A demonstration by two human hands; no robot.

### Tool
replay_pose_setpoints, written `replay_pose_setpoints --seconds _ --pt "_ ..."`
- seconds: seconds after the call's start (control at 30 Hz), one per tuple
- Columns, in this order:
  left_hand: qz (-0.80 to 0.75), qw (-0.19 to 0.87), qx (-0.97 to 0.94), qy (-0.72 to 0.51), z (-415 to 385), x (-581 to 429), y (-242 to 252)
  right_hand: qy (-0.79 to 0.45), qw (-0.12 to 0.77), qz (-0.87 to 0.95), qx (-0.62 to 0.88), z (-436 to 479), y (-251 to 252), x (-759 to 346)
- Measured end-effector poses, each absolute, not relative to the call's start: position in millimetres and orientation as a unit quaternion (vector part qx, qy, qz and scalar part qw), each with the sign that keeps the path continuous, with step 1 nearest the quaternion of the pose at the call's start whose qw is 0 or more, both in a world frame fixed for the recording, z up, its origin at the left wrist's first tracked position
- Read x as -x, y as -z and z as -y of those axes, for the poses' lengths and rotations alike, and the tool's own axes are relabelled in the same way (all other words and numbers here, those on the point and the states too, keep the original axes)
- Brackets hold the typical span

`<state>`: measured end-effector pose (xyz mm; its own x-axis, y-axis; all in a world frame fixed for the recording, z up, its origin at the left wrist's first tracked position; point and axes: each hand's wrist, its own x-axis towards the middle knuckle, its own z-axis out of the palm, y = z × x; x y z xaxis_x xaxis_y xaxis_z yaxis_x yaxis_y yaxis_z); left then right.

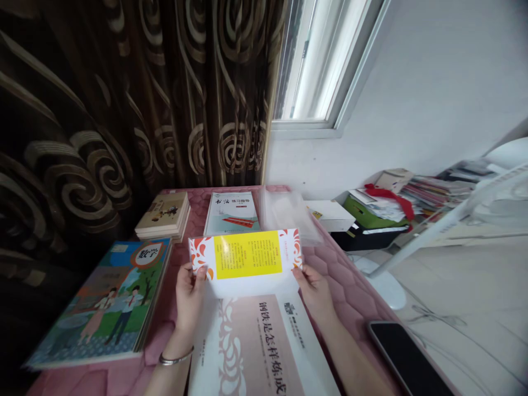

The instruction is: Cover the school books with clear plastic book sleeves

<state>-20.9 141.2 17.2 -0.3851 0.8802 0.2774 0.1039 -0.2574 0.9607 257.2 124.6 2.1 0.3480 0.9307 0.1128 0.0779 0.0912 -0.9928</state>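
Note:
A book cover [247,258], white with a yellow text block and orange leaf patterns, is held up between both hands. My left hand [190,289] pinches its left edge, thumb in front, and wears a silver bangle on the wrist. On the opposite edge my right hand [314,289] grips it the same way. Just below lies a book [251,341] with a pinkish-grey band and large Chinese characters, seen sideways. Whether the cover is joined to this book I cannot tell. The lower end of the book runs out of view.
Left on the pink quilted cloth [346,280] lie a stack of textbooks [107,302] and smaller books [163,214]. Behind are a calligraphy book [232,212] and clear plastic sleeves [284,214]. A phone [408,357] lies right. Beyond stand a white box [330,214] and a fan [388,286].

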Motion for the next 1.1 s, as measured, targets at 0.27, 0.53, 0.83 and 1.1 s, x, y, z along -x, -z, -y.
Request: replay_pose_setpoints --seconds 0.27,0.53,0.83,1.1 --pt "-0.528 0.313 -0.462 -0.641 -141 22 -18 -0.336 0.597 0.434 0.585 -123 -11 -250" --pt "-0.442 0.436 -0.492 -0.61 -141 30 -24 -0.359 0.609 0.421 0.569 -122 -12 -251" --pt "-0.449 0.438 -0.459 -0.63 -144 27 -21 -0.362 0.604 0.405 0.583 -121 -10 -250" --pt "-0.445 0.495 -0.49 -0.563 -142 36 -32 -0.387 0.604 0.42 0.555 -122 -4 -255"
